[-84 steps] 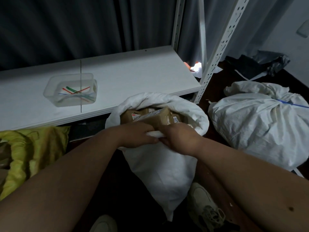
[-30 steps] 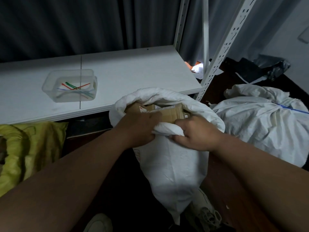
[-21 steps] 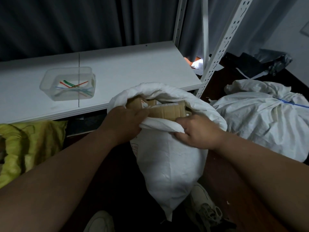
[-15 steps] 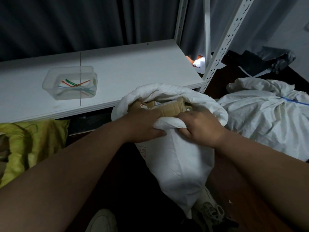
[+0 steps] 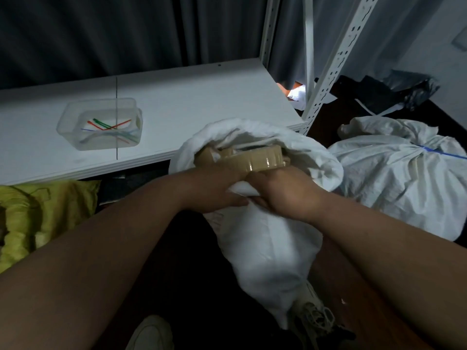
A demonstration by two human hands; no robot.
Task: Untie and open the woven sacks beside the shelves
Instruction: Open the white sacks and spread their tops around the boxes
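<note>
Both hands are together at the near lip of the open white sack (image 5: 267,246), dead centre in front of the shelf (image 5: 177,102): the left hand (image 5: 214,186) and the right hand (image 5: 283,192) each clutch a fold of the rolled rim (image 5: 316,157), knuckles nearly touching. Brown cardboard boxes (image 5: 252,160) already show in the mouth. The way to do this well, I'd say, is to roll the cuff down evenly all round, working outward from six o'clock without yanking the boxes askew. At three o'clock the second sack (image 5: 404,178) lies tied with a blue cord (image 5: 439,152), not yet undone.
</note>
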